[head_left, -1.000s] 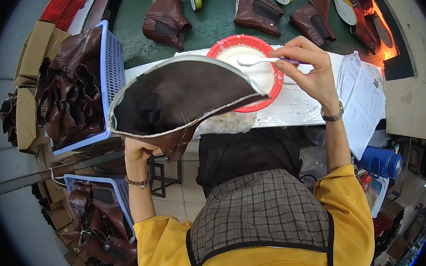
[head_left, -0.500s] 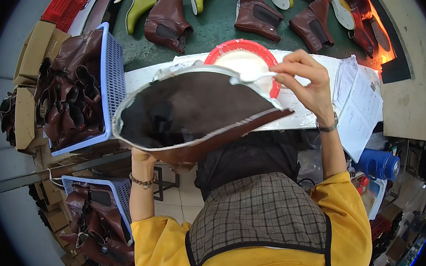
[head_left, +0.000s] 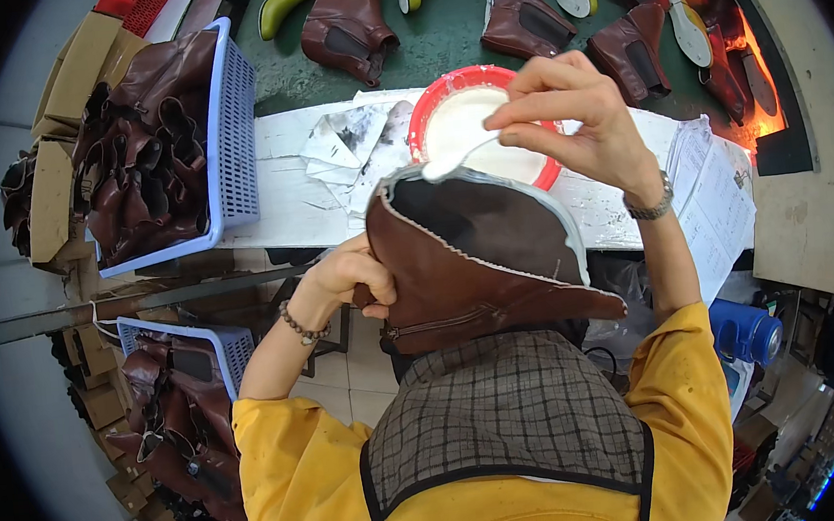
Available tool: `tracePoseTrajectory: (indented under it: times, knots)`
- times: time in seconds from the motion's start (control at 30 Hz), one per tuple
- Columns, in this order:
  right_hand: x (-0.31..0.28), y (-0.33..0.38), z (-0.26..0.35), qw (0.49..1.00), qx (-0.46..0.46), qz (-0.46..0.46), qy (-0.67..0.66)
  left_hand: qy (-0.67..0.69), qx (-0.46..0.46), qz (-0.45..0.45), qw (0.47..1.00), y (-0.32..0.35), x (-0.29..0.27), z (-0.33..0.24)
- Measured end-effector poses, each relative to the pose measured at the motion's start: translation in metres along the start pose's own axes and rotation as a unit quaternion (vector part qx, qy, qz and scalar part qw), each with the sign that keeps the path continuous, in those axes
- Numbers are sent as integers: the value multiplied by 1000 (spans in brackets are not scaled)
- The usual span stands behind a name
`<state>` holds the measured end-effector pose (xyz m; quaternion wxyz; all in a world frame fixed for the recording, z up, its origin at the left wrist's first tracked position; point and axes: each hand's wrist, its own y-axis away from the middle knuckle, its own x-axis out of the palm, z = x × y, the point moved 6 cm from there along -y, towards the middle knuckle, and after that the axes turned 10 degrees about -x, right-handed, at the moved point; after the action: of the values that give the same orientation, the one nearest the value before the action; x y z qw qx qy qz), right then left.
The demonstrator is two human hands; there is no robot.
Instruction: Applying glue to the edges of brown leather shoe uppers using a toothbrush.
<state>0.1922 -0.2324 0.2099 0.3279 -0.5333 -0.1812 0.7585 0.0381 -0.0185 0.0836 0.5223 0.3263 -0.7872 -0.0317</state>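
My left hand (head_left: 351, 273) grips a brown leather boot upper (head_left: 448, 278) by its side, fingers wrapped over the leather. The upper is tilted so that its dark lining faces up, and a zip runs along the near side. White paste coats its far edge. Between thumb and fingers, my right hand (head_left: 577, 120) pinches a thin white applicator (head_left: 463, 162), whose tip lies at the upper's rim near the left end; its exact kind I cannot make out. Just beyond stands a red-rimmed bowl (head_left: 419, 128) of white paste, partly hidden by my right hand.
Blue baskets (head_left: 232, 128) of brown uppers stand at the left, one lower than the other. Brown boots (head_left: 348, 36) and green lasts (head_left: 287, 1) lie on the green surface beyond, beside an orange glow. Stained paper and written sheets (head_left: 714, 203) lie on the white board.
The upper has turned and moved right and nearer me, showing its outer zip side. My left hand has come into view beside it. The applicator has shifted left along the rim.
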Motion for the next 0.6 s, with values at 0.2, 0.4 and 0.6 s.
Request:
tracePoseTrajectory:
  times: [0.2, 0.4, 0.6]
  knots:
    - [1, 6, -6, 997, 4, -55, -47, -5, 109, -126, 986, 14, -39, 9]
    - [3, 85, -25, 971, 179, -134, -88, 6, 369, -108, 923, 44, -50, -9]
    - [11, 115, -35, 936, 229, -199, -180, 20, 360, 29, 932, 54, -42, -21]
